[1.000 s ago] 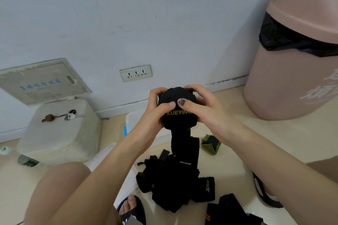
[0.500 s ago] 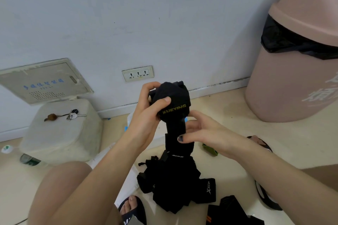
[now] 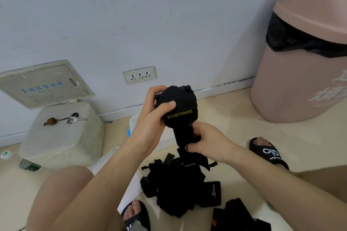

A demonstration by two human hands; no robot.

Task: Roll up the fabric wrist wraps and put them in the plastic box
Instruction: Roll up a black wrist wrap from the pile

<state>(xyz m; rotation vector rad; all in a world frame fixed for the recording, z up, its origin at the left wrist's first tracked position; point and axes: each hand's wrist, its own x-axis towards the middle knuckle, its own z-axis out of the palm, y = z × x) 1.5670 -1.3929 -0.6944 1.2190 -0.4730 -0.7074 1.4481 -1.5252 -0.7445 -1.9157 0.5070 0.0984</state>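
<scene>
My left hand (image 3: 152, 118) grips a partly rolled black wrist wrap (image 3: 177, 107) with yellow lettering, held up in front of me. Its loose tail hangs down from the roll, and my right hand (image 3: 206, 141) pinches that tail just below the roll. A pile of black wraps (image 3: 178, 187) lies on the floor under my hands. The clear plastic box (image 3: 134, 122) shows only as a pale rim behind my left wrist; most of it is hidden.
A big pink bin (image 3: 304, 65) with a black liner stands at the right. A white box with keys (image 3: 73, 118) on it sits at the left by the wall. My sandalled feet (image 3: 266, 151) rest on the floor. Another dark wrap (image 3: 236, 214) lies at the bottom right.
My right hand has left the roll and dropped to the hanging tail, which it now pinches. The roll stays in my left hand and has risen slightly.
</scene>
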